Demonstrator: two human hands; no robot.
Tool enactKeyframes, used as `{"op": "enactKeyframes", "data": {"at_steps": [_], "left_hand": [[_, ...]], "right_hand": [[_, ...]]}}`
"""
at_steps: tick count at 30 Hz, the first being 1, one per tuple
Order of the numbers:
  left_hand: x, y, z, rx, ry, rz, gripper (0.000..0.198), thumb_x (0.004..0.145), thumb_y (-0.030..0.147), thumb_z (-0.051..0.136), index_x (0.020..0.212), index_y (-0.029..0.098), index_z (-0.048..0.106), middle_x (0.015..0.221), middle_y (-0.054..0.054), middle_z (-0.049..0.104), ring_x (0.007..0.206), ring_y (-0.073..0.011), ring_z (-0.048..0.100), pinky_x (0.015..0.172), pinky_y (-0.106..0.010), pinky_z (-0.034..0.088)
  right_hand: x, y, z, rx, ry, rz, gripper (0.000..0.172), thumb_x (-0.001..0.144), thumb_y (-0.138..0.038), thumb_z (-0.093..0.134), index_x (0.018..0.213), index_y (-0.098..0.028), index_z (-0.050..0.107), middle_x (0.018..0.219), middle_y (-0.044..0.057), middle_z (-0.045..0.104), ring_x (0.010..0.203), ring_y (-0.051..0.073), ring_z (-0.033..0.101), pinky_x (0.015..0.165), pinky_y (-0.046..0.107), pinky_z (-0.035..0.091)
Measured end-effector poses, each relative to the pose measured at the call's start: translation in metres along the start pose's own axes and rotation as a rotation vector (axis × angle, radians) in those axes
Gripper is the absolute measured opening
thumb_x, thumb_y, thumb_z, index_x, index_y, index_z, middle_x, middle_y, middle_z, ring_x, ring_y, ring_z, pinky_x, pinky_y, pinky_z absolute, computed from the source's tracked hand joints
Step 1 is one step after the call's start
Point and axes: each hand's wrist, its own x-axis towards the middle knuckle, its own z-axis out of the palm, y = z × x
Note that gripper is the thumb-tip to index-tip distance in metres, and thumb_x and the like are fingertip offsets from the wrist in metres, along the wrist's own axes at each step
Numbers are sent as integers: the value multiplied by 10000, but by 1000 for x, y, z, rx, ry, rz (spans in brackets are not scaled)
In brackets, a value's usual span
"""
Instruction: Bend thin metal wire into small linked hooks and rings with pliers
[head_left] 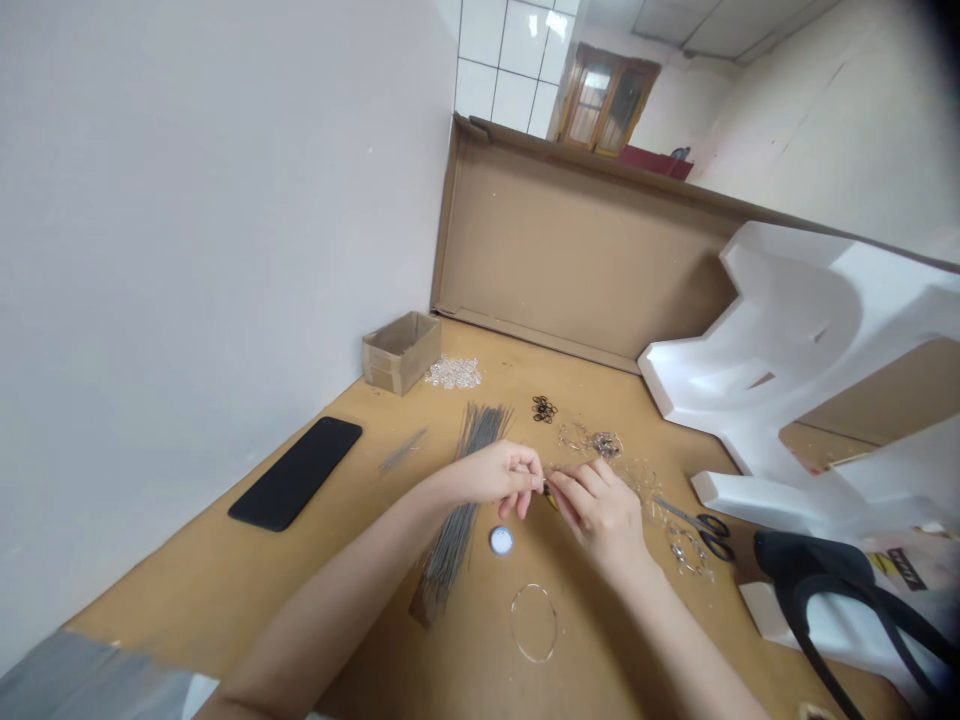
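Observation:
My left hand (499,473) and my right hand (598,508) meet over the middle of the brown table (247,590), fingertips pinched together. Between them I see a thin wire and a small yellowish piece, too small to name. Just below the left hand lies a bundle of thin grey wires (459,505). A small round white and blue cap (501,541) rests below the hands, and a wire ring (534,622) lies nearer to me.
A black phone (296,486) lies at left near the wall. A small cardboard box (401,350) and clear beads (453,373) sit further back. Black rings (544,408), scissors (697,521) and white foam blocks (795,360) lie right; a cardboard wall (570,250) stands behind.

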Motion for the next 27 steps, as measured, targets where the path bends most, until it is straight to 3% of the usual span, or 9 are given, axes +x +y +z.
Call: {"op": "enactKeyframes", "data": {"at_steps": [5,9,15,18,21,27], "left_hand": [[0,2,2,-5,37,13,170,800,308,495,751,146,498,542,21,580,364,-53,453,393,-170,339],[4,-1,10,-20,87,46,160,816,297,465,760,149,491,548,18,574,385,-63,477,431,-183,376],[4,0,31,319,422,137,188,849,267,392,752,178,527,609,7,617,571,-115,588,583,-219,417],[2,4,33,457,512,120,209,858,278,380,780,190,553,622,0,639,615,-131,596,595,-220,406],[3,4,30,488,524,115,223,865,288,369,796,195,561,654,6,644,561,-115,577,578,-212,397],[8,-3,26,534,502,123,174,860,266,383,913,214,540,725,13,662,581,-117,563,580,-213,386]], "right_hand": [[0,-2,2,44,42,25,178,853,-186,476,914,-180,643,817,64,653,708,160,514,620,259,393],[-1,-6,7,166,112,162,166,840,-200,469,826,-172,631,705,45,625,628,129,528,585,233,400],[6,-11,17,604,134,604,166,793,-296,509,689,-179,564,567,-8,575,476,102,498,474,215,406],[12,-10,20,851,132,715,187,785,-348,524,727,-175,567,571,-7,591,458,104,506,440,213,413],[13,-5,21,877,110,703,202,786,-360,532,779,-169,597,624,9,620,474,104,516,453,215,421],[9,8,17,524,10,572,166,784,-299,526,827,-175,627,691,24,643,549,127,539,536,238,436]]}}
